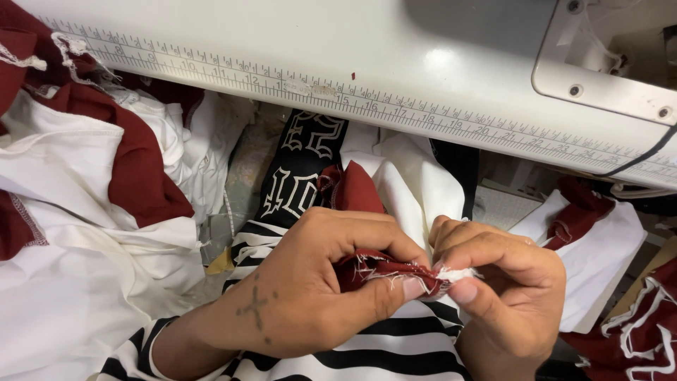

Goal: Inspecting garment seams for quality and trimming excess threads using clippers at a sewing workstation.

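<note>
Striped sleeve (395, 353) nearest — left hand (310, 282) and right hand (504, 282) both pinched shut on frayed maroon fabric edge (384, 268), lying left-right between them — sewing machine (352, 63) far.

Packages: none. Screens: none. Signs: none.

Item 1: ruler strip (395, 116), a long, narrow printed scale stuck along the front edge of the white machine arm (282, 42), running from upper left down to the right edge; off-white ground, dark tick marks and figures, slightly worn near its middle.

Item 2: black cloth (300, 169) below the strip at centre, bearing large white-outlined printed lettering; partly covered by white and dark red fabric.
</note>
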